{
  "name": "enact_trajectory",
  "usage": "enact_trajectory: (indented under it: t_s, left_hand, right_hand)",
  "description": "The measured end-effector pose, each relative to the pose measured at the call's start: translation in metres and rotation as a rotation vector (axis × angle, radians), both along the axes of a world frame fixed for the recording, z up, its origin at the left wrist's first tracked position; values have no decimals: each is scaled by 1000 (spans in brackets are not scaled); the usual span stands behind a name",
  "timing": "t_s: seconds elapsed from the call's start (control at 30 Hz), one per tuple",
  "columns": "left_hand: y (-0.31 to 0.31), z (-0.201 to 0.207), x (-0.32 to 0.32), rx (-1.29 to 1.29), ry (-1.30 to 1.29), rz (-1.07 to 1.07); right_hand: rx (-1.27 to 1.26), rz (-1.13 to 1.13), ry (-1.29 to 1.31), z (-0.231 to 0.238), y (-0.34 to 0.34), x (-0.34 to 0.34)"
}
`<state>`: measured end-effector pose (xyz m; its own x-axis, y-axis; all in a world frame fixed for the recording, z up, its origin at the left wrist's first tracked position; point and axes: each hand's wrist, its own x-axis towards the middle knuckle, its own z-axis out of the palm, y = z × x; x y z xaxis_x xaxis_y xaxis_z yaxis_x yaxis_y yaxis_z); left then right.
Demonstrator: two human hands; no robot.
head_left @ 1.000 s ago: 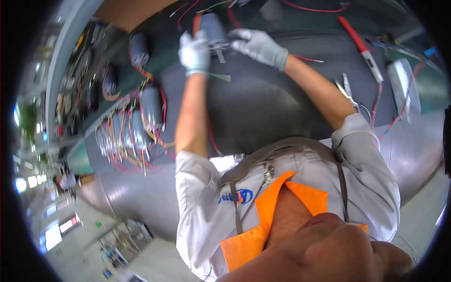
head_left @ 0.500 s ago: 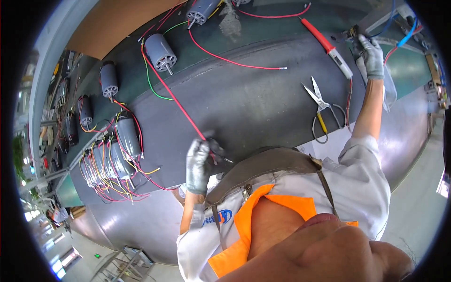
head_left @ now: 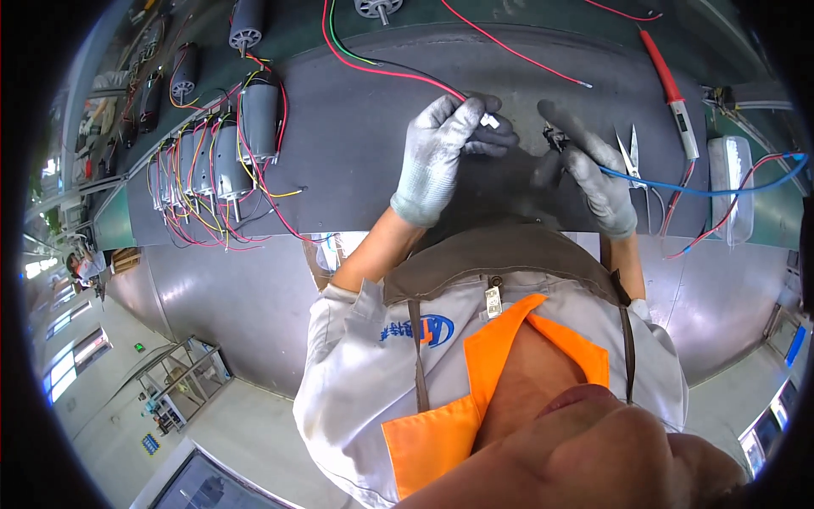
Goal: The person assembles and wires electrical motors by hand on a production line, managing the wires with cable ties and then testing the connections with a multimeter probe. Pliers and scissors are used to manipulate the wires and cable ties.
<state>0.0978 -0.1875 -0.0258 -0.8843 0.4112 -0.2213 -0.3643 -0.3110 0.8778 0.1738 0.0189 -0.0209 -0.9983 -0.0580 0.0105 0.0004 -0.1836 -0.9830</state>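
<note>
My left hand (head_left: 431, 148), in a grey-white glove with dark fingers, pinches the end of a red wire (head_left: 386, 74). Small white tips (head_left: 489, 121) show between its fingers. A black wire runs beside the red one into the same grip. To the right, my gloved right hand (head_left: 596, 182) is closed around a small dark piece with metal parts (head_left: 555, 138), whose exact kind I cannot make out. A blue cable (head_left: 678, 188) leads from this hand to the right. The two hands are a short gap apart above the dark bench mat (head_left: 339, 153).
Scissors (head_left: 633, 157) lie just right of my right hand. Beyond them are a red-and-white pen-shaped tool (head_left: 671, 97) and a clear plastic box (head_left: 731, 191). Several grey motors (head_left: 259, 114) with coloured wires stand at left. Another motor (head_left: 379, 8) is at the far edge.
My right hand has come from the far right toward the middle, bringing the dark piece and blue cable. My left hand now holds the wire end higher in view. The view has shifted.
</note>
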Motion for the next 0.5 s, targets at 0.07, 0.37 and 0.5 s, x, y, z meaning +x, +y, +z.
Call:
enact_trajectory:
  t_s: [0.07,0.37,0.5]
  left_hand:
    - [3,8,2,-10,8,1]
    - [10,4,4,-59,82,5]
    - [15,5,7,55,10,20]
  right_hand:
    - [-94,71,6,-4,-5,-1]
    - [-302,125,-18,-7,-21,-12]
    - [-376,92,14,-14,-23,-13]
